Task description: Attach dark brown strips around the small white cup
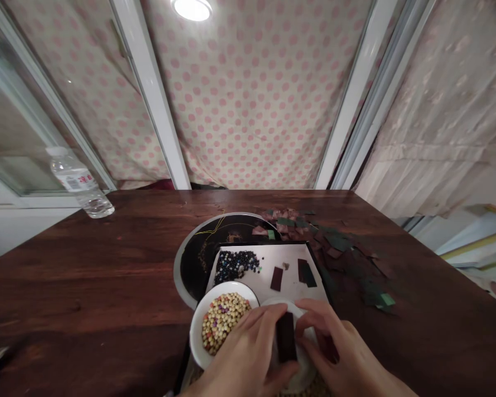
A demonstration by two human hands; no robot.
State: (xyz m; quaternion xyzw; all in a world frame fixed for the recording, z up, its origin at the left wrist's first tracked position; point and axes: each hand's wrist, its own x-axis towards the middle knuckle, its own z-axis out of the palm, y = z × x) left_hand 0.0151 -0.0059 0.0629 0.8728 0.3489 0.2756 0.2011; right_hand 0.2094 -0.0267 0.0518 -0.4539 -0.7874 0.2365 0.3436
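My left hand (248, 353) grips a dark brown rectangular piece (286, 337) between the thumb at its near end and the fingers at its far end. Close on its right, my right hand (341, 342) has its fingers curled, with a dark reddish patch showing between them; what they hold is partly hidden. Beneath both hands is a pale round dish (305, 380). Beside my left hand stands a white bowl (196, 336) of mostly cream beads (223, 320), mixed with some orange and purple ones.
A black-rimmed white tray (260, 284) carries dark beads (235, 264) and a few dark rectangles (276, 279). Behind it lies a round black plate (190, 264) with yellow thread. Dark red and green scraps (343, 248) spread on the right. A water bottle (80, 184) stands far left.
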